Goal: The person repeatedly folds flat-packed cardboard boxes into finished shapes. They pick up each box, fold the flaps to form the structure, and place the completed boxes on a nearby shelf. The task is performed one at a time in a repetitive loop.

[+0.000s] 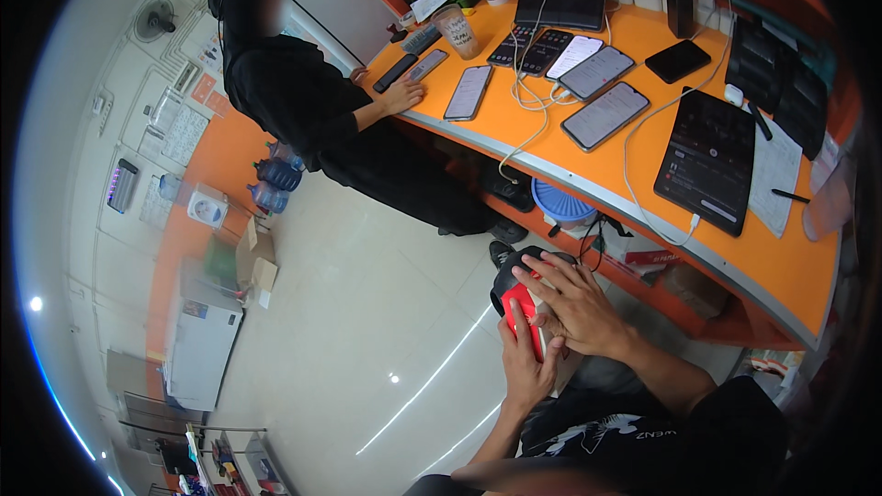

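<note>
From my feed, left to right: white cabinet [204, 349] far left of the hands; cardboard box [254, 257] and water jugs [274, 174] also left, further off. Co-worker in black [285, 92] stands ahead-left, co-worker's hand [401, 95] flat on the orange worktop [435, 100], by a grey phone [428, 64]. Plastic cup [456, 32] and a lit phone [468, 93] lie ahead of the hands. Left hand [527, 369] grips a red-and-white box [524, 295] from the near-left side, fingers on its red face. I see that box between both hands, above the lap, off the worktop. Right hand [588, 308] holds it from the right, fingers spread over the top; underside hidden. More phones [604, 116], some cabled, ahead-right; black tablet [707, 161] farther right.
</note>
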The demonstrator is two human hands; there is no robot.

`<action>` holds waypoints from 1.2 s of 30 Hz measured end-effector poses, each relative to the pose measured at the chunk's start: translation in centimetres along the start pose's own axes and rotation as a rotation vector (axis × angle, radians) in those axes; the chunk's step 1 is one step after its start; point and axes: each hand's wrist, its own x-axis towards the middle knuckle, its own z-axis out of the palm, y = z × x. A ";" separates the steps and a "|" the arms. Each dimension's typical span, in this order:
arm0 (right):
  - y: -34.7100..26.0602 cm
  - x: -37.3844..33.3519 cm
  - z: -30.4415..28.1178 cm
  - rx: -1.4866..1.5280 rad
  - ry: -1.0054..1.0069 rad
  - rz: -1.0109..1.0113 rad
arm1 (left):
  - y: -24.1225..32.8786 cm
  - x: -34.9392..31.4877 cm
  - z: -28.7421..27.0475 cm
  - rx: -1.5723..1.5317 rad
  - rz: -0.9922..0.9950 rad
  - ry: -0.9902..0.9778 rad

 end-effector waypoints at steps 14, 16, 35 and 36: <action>4.9 -3.2 0.0 0.089 -0.246 0.243 | -2.7 0.9 -2.6 -0.130 -0.135 -0.576; 5.4 -3.8 0.0 0.149 -0.284 0.306 | -3.2 -0.1 -2.5 -0.166 -0.245 -0.656; 6.4 -5.5 0.8 0.508 0.130 0.302 | -8.5 -1.7 -2.1 -0.349 -0.224 -0.160; 6.5 -5.8 1.6 0.497 0.166 0.300 | -8.4 -1.8 -1.8 -0.369 -0.254 -0.153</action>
